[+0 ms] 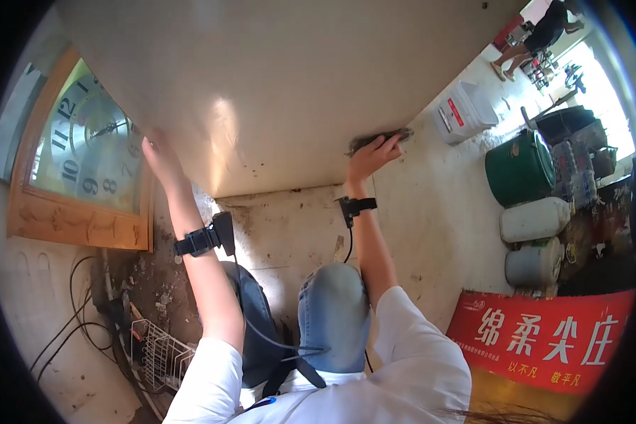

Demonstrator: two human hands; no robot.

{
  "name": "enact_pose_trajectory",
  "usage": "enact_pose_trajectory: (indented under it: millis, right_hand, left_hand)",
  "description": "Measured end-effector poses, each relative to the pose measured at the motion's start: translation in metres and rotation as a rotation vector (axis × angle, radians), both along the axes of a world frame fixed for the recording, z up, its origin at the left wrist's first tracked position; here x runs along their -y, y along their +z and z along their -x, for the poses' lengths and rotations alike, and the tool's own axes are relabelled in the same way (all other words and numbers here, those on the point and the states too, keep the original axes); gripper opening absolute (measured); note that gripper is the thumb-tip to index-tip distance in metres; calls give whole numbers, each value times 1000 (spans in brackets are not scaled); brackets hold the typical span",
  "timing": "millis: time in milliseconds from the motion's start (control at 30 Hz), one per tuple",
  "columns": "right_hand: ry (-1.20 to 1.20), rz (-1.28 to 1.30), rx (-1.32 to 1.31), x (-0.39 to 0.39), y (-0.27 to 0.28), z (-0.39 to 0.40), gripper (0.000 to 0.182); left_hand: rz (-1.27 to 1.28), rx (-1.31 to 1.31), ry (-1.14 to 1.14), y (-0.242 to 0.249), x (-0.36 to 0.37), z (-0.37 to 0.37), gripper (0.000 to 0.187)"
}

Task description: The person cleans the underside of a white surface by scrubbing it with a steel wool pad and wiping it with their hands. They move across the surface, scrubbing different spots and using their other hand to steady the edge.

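Note:
A large beige panel [290, 92], smooth and slightly glossy with small dark specks, fills the upper middle of the head view. My right hand [372, 157] is closed on a dark, rough scrubber [380, 140] that looks like steel wool, held at the panel's lower right side. At the panel's left edge rests my left hand [164, 159]; its fingers blend into the surface and are partly hidden. Each wrist wears a black strap, the left strap [201, 240] with a dark block and cable, the right strap [357, 206] also cabled.
A wood-framed clock [85, 148] stands close on the left, above loose black cables and a white wire rack [159, 353]. To the right are a white bucket [466, 113], a green drum [519, 168], plastic jugs [535, 219] and a red box [544, 339]. Another person [548, 28] is far back.

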State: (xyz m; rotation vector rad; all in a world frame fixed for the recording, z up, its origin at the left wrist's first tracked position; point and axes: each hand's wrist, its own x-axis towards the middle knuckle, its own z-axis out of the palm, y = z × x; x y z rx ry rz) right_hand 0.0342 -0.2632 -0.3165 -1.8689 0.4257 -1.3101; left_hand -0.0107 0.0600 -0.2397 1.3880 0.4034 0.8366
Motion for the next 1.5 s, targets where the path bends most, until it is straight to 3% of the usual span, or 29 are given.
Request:
enact_pose_trajectory:
  millis: [67, 133, 233, 433, 633, 733, 833, 1033, 1133, 1200, 1333, 1500]
  right_hand:
    - [16, 80, 149, -4, 57, -1, 41]
    - [15, 386, 246, -9, 110, -2, 39]
    - [96, 546, 267, -10, 153, -2, 36]
    - [-130, 414, 212, 32, 96, -11, 33]
    - [55, 710, 208, 35, 118, -5, 33]
    - [-68, 653, 163, 57, 106, -11, 31]
    - [27, 704, 249, 42, 136, -1, 29]
    - [-91, 808, 344, 51, 172, 0, 25]
    - [-45, 618, 420, 49, 175, -3, 22]
    - [-98, 638, 327, 56, 157, -1, 21]
    - [-17, 763, 257, 68, 110, 9, 20]
    - [2, 654, 359, 56, 171, 3, 14]
  left_hand:
    - [1, -12, -4, -1, -1, 3, 41]
    - [2, -38, -6, -4, -5, 1, 40]
    - [45, -37, -24, -8, -7, 1, 40]
    - [49, -54, -21, -16, -12, -2, 46]
    - [51, -1, -3, -9, -4, 1, 40]
    - [53, 18, -6, -10, -6, -3, 37]
    - [73, -14, -19, -5, -5, 3, 36]
    - [84, 21, 11, -9, -4, -2, 38]
    - [35, -2, 64, -31, -15, -9, 39]
    - [92, 72, -36, -12, -4, 0, 41]
    - [97, 28, 7, -5, 0, 1, 42]
    - [86, 43, -55, -10, -5, 4, 48]
